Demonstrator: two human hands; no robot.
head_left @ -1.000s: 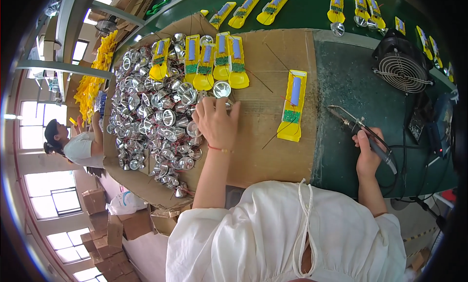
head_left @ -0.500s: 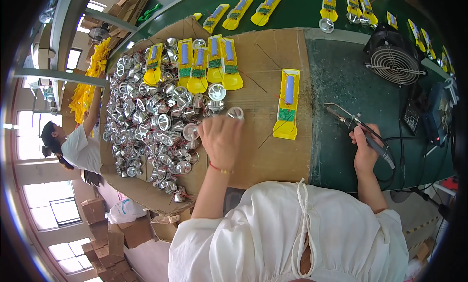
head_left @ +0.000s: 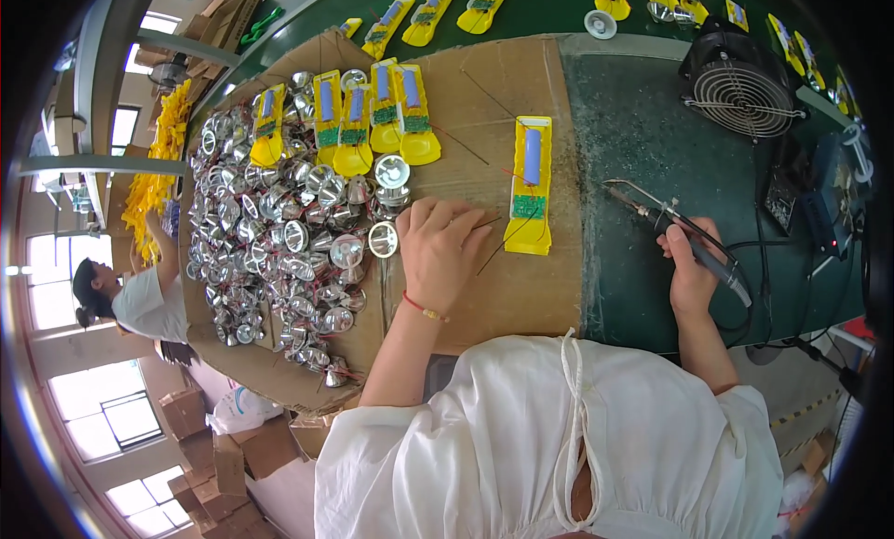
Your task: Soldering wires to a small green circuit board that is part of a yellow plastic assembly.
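The left hand [head_left: 438, 245] lies palm-down on the cardboard sheet [head_left: 503, 287], fingers loosely curled over a silver reflector cup [head_left: 383, 240] just left of the open yellow torch half [head_left: 529, 187], apparently to drag it near. The right hand [head_left: 691, 271], right of that torch half, is closed around a soldering iron [head_left: 666, 224], its tip aimed toward the torch half.

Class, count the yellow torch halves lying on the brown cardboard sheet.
5: four side by side at the cardboard's far edge, one alone beside the left hand. A fifth may be overlapped there.

left hand [head_left: 440, 245] on cardboard [head_left: 521, 287], right hand [head_left: 691, 276] gripping soldering iron [head_left: 678, 230]
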